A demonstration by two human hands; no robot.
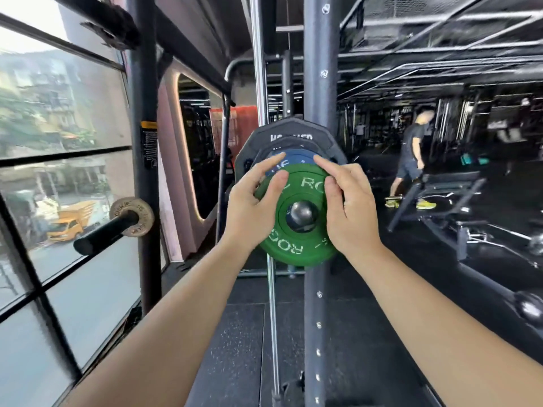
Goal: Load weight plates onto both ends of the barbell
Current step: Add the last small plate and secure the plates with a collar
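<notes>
I look end-on along the barbell sleeve (302, 214), whose steel tip pokes through a green weight plate (293, 248). Behind the green plate sit a smaller blue plate (296, 158) and larger black plates (291, 133) on the same sleeve. My left hand (249, 207) holds the green plate's upper left rim, thumb on its face and index finger reaching over the blue plate. My right hand (349, 212) holds the upper right rim the same way. The rest of the bar is hidden behind the plates.
A dark rack upright (318, 83) stands just behind the plates. A storage peg with a small metal plate (132, 215) juts out at the left, by the window (58, 113). A bench (440, 195) and a person (414, 154) are at the right on the black rubber floor.
</notes>
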